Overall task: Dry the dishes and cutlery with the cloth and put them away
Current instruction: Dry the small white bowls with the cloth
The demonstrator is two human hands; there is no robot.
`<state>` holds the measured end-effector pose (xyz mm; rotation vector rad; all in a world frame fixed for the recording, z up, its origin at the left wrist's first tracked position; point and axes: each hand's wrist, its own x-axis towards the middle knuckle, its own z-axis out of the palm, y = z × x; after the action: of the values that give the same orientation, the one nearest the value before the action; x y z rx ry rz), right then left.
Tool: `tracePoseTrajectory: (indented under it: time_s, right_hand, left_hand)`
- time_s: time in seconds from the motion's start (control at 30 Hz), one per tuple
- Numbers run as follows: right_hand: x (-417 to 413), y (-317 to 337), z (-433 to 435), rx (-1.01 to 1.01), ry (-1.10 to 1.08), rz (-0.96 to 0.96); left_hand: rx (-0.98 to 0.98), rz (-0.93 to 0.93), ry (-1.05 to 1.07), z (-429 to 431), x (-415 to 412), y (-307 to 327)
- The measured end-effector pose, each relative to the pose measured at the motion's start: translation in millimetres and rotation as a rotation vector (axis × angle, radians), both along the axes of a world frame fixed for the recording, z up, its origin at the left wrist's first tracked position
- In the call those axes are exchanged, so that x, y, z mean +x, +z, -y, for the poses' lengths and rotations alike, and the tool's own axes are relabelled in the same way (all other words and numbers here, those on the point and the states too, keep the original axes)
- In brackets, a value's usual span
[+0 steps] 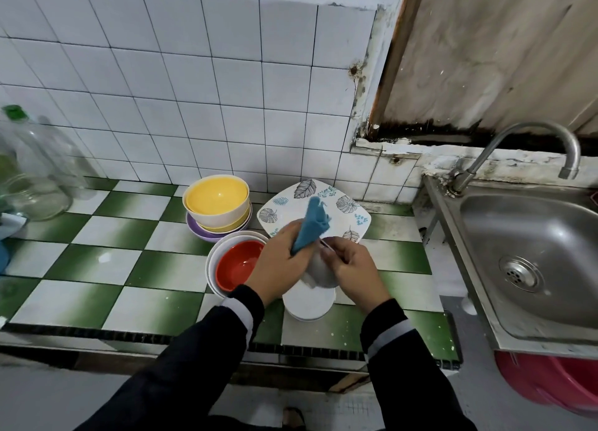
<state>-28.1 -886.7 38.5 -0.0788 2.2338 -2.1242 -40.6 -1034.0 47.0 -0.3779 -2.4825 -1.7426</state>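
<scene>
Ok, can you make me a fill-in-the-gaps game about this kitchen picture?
1. The left hand grips a ____ cloth; the right hand pinches thin cutlery.
2. The red bowl sits ____ the white bowl.
3. The square plate is decorated with ____.
4. The sink lies to the ____ of the hands.

Missing words: blue, inside, leaves, right.

A steel sink (485,236) sat against the green-and-white chequered bench (94,262), its curved tap (534,129) arching over it. Behind the sink rose a stained wooden panel (485,58); left of the sink ran white wall tiles (161,74). Under the sink showed a red tub (550,385).
</scene>
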Motion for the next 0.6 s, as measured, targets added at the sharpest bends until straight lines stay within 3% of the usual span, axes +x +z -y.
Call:
tracePoseTrajectory:
  time_s: [0.1, 0.17, 0.3, 0.43, 0.6]
  right_hand:
    - [0.8, 5.0, -6.2, -0.230, -0.036, 0.080]
    - [0.1, 3.2, -4.3, -0.449, -0.100, 0.191]
    - [-1.3, 0.5, 6.7, -0.827, -0.192, 0.387]
    - [-2.7, -3.0, 18.3, -1.108, -0.247, 0.465]
    - [-5.2, 0.0, 29.1, -1.170, -0.363, 0.530]
  left_hand:
    - [0.413, 0.407, 0.128, 8.4, -8.8, 3.5]
    - [0.566, 0.524, 0.158, 11.3, -10.5, 4.1]
    - [0.672, 0.556, 0.309, 9.7, -9.4, -4.0]
    - [0.753, 0.517, 0.480, -2.6, -3.8, -13.9]
    - [0.633, 0.346, 0.653, -19.2, 9.9, -25.5]
